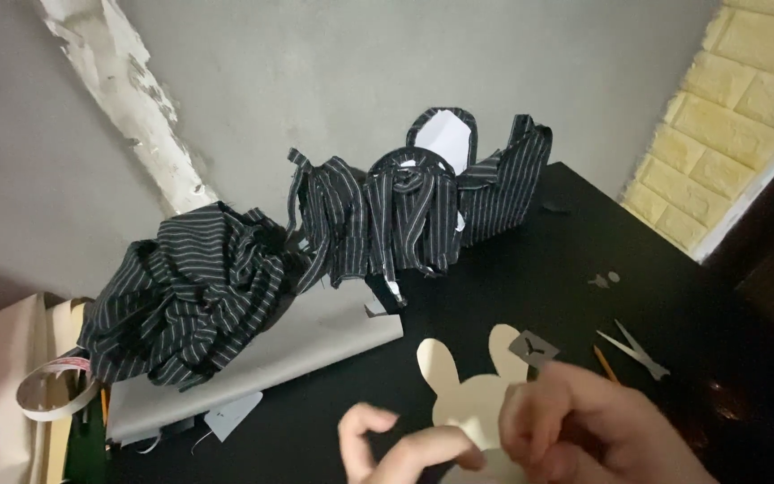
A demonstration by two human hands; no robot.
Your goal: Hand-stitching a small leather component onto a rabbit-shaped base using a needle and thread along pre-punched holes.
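Both hands cut off by the bottom edge: right hand [584,421] pinching small grey scrap [533,348], left hand [405,448] fingers [365,421] curled, touching cream rabbit-shaped cutout [468,394]; grip there hard to tell.

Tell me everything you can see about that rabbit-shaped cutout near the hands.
The rabbit-shaped cutout is a flat, cream-coloured piece that looks like paper or thin card. Two rounded ears point up and away from the person; the head widens below them. It lies over the black table, its lower part hidden behind the left hand and right hand, whose fingers seem to grip its bottom edge. A small grey scrap overlaps the right ear.
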